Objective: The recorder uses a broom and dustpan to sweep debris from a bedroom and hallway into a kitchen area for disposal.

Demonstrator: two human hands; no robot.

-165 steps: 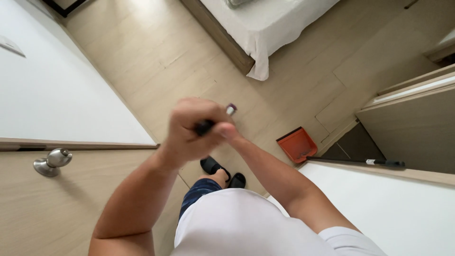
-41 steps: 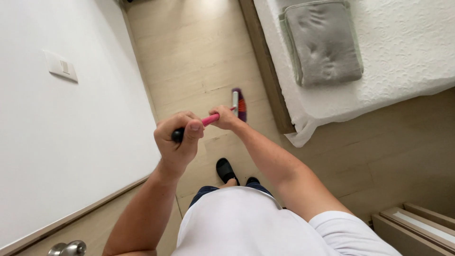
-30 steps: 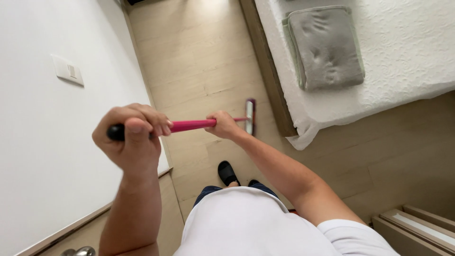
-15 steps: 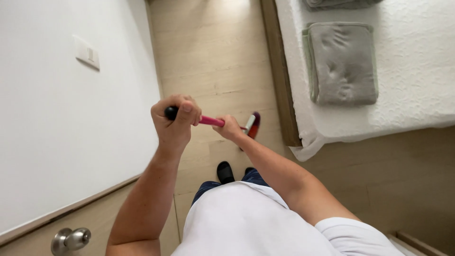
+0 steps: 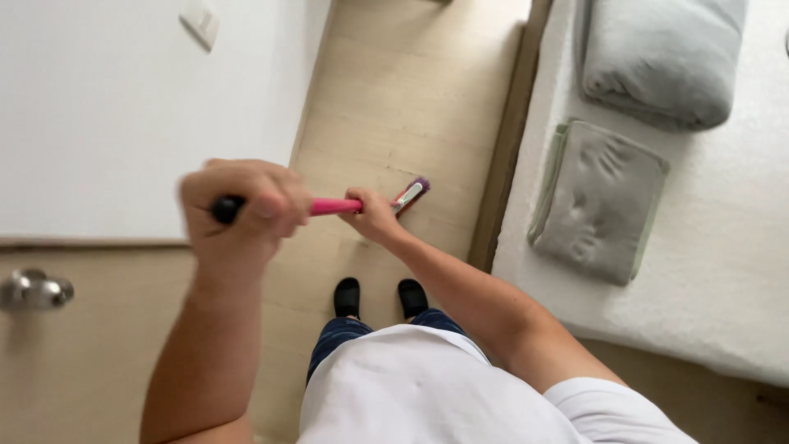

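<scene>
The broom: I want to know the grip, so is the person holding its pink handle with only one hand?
No, both the left hand and right hand grip the broom.

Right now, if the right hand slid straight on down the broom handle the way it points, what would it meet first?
Probably the broom head, just beyond the right hand on the pink handle; past that, the wooden floor, though depth is unclear.

Home bedroom: bed point(image 5: 723, 271), folded towels point(image 5: 598, 197).
</scene>
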